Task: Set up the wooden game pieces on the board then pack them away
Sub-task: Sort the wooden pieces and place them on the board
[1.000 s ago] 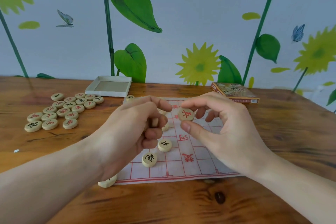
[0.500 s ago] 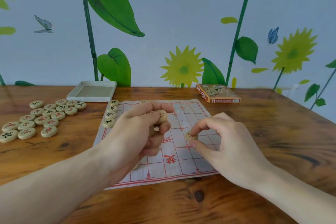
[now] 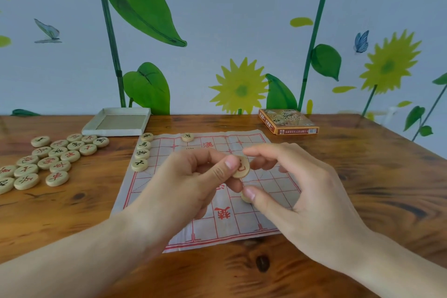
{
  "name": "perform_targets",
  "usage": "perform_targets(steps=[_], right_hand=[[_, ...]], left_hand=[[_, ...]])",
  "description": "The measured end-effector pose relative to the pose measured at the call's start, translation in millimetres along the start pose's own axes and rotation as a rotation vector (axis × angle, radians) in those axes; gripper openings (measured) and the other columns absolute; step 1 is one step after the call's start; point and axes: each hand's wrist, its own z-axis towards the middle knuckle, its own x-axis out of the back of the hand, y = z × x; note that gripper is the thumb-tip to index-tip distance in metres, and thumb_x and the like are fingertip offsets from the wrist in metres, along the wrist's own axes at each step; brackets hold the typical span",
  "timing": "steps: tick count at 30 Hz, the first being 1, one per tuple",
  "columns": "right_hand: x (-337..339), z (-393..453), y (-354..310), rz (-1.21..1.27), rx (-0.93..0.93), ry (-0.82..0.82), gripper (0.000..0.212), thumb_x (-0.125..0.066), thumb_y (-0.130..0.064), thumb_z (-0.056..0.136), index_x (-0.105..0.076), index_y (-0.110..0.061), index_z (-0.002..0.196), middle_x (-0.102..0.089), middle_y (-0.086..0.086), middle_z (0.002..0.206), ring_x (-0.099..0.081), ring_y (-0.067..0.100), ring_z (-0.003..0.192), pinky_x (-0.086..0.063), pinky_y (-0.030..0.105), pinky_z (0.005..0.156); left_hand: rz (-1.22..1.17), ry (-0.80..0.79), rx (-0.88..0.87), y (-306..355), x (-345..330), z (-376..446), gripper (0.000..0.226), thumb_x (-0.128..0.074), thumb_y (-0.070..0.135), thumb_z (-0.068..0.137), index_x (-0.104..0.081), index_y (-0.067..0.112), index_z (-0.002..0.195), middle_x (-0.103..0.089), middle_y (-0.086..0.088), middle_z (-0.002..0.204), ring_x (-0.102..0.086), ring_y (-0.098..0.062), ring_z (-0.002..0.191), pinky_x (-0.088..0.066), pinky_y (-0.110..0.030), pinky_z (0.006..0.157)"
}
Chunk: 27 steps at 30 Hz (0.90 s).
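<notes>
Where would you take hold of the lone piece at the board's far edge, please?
The lone piece is a flat disc lying face up on the board. Take it by its rim, pinching opposite edges from above. No other piece touches it, so fingers fit on either side; the thin edge makes a side scoop awkward.

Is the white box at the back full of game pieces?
No, the white box shows only its bare bottom, and the loose pieces lie on the table beside it.

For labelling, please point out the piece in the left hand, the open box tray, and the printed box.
piece (image 3: 242, 167), head view, red-marked face.
open box tray (image 3: 113, 131), head view, front wall.
printed box (image 3: 285, 118), head view, top face.
</notes>
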Motion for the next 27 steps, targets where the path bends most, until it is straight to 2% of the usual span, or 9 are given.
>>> perform_targets(steps=[5, 9, 10, 12, 15, 19, 22, 24, 27], right_hand=[[0.6, 0.3, -6.7, 0.045, 0.096, -0.009, 0.047, -0.077, -0.039, 0.088, -0.064, -0.028, 0.131, -0.063, -0.02, 0.115, -0.062, 0.009, 0.11, -0.044, 0.011, 0.09], [1.8, 0.4, -7.6, 0.036, 0.098, 0.03, 0.032, -0.075, -0.036, 0.088, -0.069, -0.027, 0.119, -0.066, -0.02, 0.107, -0.062, 0.004, 0.103, -0.045, 0.008, 0.086], [2.2, -0.4, -7.1, 0.034, 0.086, 0.031, 0.031, -0.075, -0.038, 0.088, -0.068, -0.029, 0.117, -0.066, -0.022, 0.107, -0.062, 0.002, 0.103, -0.045, 0.007, 0.085], [3.6, -1.9, -5.1, 0.022, 0.06, 0.029, 0.032, -0.077, -0.039, 0.087, -0.067, -0.031, 0.115, -0.065, -0.024, 0.107, -0.061, 0.0, 0.103, -0.044, 0.005, 0.084], [8.6, -2.1, -1.0, 0.031, 0.001, 0.012, 0.031, -0.075, -0.042, 0.084, -0.067, -0.035, 0.114, -0.063, -0.025, 0.108, -0.061, 0.004, 0.103, -0.043, 0.007, 0.084], [12.6, -2.6, 3.7, 0.057, -0.098, -0.045, 0.033, -0.067, -0.051, 0.082, -0.068, -0.04, 0.113, -0.062, -0.027, 0.109, -0.058, 0.004, 0.108, -0.041, 0.008, 0.085], [15.6, -5.1, 8.3, 0.029, -0.162, -0.113, 0.027, -0.066, -0.053, 0.079, -0.066, -0.045, 0.105, -0.06, -0.033, 0.11, -0.053, -0.002, 0.114, -0.035, 0.002, 0.087], [20.0, -5.2, 11.7, 0.012, -0.211, -0.161, 0.018, -0.07, -0.05, 0.08, -0.065, -0.045, 0.097, -0.055, -0.038, 0.11, -0.049, -0.009, 0.115, -0.031, -0.003, 0.086], [28.8, -3.1, 16.2, -0.022, -0.252, -0.2, 0.017, -0.077, -0.042, 0.083, -0.064, -0.046, 0.093, -0.053, -0.038, 0.11, -0.047, -0.012, 0.118, -0.033, -0.002, 0.088]], left_hand=[[0.027, -0.042, -0.025, 2.9, -3.1, -4.7, 0.024, -0.066, 0.038, 0.084, -0.071, 0.026, 0.064, -0.046, 0.009, 0.04, -0.028, -0.004, 0.037, -0.026, -0.018, 0.04], [0.014, -0.091, -0.002, 0.5, -2.0, -6.9, 0.031, -0.074, 0.039, 0.09, -0.071, 0.02, 0.065, -0.045, 0.006, 0.048, -0.027, -0.01, 0.042, -0.024, -0.023, 0.045], [-0.013, -0.086, 0.004, 0.8, -1.6, -5.7, 0.031, -0.072, 0.037, 0.089, -0.07, 0.015, 0.067, -0.046, 0.001, 0.053, -0.026, -0.012, 0.044, -0.022, -0.025, 0.047], [-0.137, -0.072, 0.05, 0.5, -0.3, -1.4, 0.021, -0.051, 0.018, 0.068, -0.067, 0.006, 0.066, -0.048, -0.008, 0.061, -0.026, -0.015, 0.045, -0.019, -0.029, 0.05], [-0.225, -0.087, 0.048, -0.9, -1.0, 1.2, 0.03, -0.036, 0.005, 0.053, -0.064, 0.003, 0.063, -0.047, -0.011, 0.061, -0.032, -0.017, 0.048, -0.023, -0.025, 0.046], [-0.169, -0.104, -0.041, -11.0, -2.9, -0.9, 0.02, -0.05, 0.012, 0.078, -0.07, 0.015, 0.078, -0.054, -0.008, 0.073, -0.04, -0.015, 0.055, -0.034, -0.023, 0.048], [-0.167, -0.104, -0.074, -14.9, -3.0, -2.2, 0.013, -0.057, 0.02, 0.087, -0.069, 0.021, 0.091, -0.06, -0.005, 0.079, -0.042, -0.014, 0.058, -0.038, -0.021, 0.051], [-0.118, -0.103, -0.096, -16.9, -3.6, -2.5, 0.018, -0.054, 0.016, 0.093, -0.07, 0.022, 0.091, -0.066, -0.005, 0.085, -0.047, -0.013, 0.062, -0.04, -0.021, 0.052], [-0.059, -0.12, -0.081, -18.9, -6.5, -6.2, 0.042, -0.038, -0.004, 0.106, -0.071, 0.018, 0.092, -0.073, -0.007, 0.098, -0.06, -0.015, 0.071, -0.044, -0.023, 0.057]])
